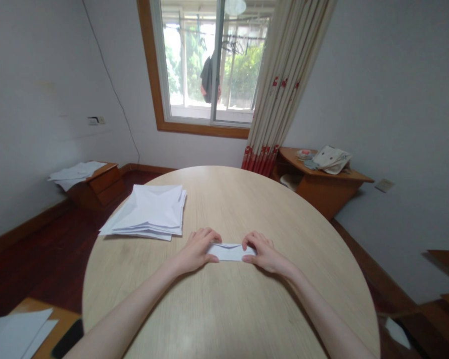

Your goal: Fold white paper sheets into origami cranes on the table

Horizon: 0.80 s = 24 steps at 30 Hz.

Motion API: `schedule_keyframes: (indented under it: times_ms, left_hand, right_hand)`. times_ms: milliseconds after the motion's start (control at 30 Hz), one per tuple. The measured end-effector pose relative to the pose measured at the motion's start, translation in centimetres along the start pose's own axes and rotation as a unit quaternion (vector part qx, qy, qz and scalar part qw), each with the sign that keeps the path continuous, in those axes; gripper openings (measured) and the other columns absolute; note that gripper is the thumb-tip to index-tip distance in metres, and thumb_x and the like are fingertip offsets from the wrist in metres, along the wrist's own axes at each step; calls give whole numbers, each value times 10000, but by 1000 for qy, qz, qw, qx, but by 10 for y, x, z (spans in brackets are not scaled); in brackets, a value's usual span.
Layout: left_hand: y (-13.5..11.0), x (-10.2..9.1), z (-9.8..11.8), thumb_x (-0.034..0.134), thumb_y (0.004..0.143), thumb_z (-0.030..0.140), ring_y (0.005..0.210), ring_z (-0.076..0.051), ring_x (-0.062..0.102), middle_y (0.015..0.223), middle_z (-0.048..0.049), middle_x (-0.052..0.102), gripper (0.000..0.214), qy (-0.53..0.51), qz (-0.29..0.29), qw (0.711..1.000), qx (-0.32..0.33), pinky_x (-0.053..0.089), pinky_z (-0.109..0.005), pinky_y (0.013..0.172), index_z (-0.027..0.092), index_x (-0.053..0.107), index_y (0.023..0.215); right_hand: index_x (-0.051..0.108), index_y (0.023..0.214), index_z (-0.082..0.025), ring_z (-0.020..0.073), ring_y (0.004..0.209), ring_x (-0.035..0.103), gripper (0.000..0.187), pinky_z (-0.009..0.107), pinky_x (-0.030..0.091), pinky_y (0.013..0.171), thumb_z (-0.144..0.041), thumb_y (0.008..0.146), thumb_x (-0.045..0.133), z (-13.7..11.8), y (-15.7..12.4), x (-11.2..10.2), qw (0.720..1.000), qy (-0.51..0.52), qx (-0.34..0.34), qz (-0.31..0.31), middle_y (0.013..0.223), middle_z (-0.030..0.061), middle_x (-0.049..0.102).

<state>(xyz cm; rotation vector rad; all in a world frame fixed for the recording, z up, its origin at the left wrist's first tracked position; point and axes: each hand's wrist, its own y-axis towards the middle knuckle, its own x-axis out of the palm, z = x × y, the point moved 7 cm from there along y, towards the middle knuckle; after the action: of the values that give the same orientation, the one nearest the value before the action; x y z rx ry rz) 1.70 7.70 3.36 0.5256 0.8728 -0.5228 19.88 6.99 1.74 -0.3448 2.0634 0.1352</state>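
A narrow folded strip of white paper lies on the round wooden table in front of me. My left hand grips its left end, thumb along the near edge and fingers curled over the far edge. At the other end, my right hand holds the paper the same way. Between the hands the paper's middle shows, with a shallow V-shaped fold or gap along its far edge. The fingers hide both ends.
A stack of creased white paper sits at the table's left. More sheets lie on a small cabinet and at the lower left. A corner desk with a cloth bag stands beyond the table, right of the curtain.
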Motion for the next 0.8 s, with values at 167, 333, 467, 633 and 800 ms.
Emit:
schedule_keyframes:
  times_ms: [167,333,467,633,800]
  left_hand:
    - [-3,4,14,663,796,112,1035,-186,545,1096,-19,631,324,-38,-11,997,61,384,-303,907,220,555,1082]
    - [-5,8,18,589,869,190,1031,-193,572,1089,-20,659,223,27,-4,995,97,387,-335,931,232,596,1088]
    - [-6,10,23,547,899,225,1037,-204,576,1108,-38,655,213,71,3,992,103,406,-342,916,225,591,1107]
    - [-6,11,26,544,910,245,1016,-198,596,1087,-33,670,177,89,6,990,110,425,-329,885,217,597,1077]
    - [-6,12,24,557,905,236,1033,-188,601,1108,-15,676,143,99,17,987,125,415,-338,897,228,627,1030]
  right_hand:
    - [531,858,-226,237,1067,463,172,439,284,934,-124,729,583,-7,-4,1,1000,6,-13,8,1040,25,525]
    - [554,886,-241,243,1118,446,266,490,225,983,-53,699,575,-22,-10,-8,993,-35,-55,95,1097,34,513]
    - [572,930,-230,224,1062,495,306,433,323,940,-6,731,514,-38,-15,-8,982,-26,-149,114,1064,53,566]
    - [646,853,-214,190,930,573,302,331,444,835,0,805,438,-49,-18,1,971,22,-222,92,972,54,656]
    - [661,975,-200,186,926,601,297,306,477,817,-44,847,444,-51,-18,3,976,7,-202,84,994,60,678]
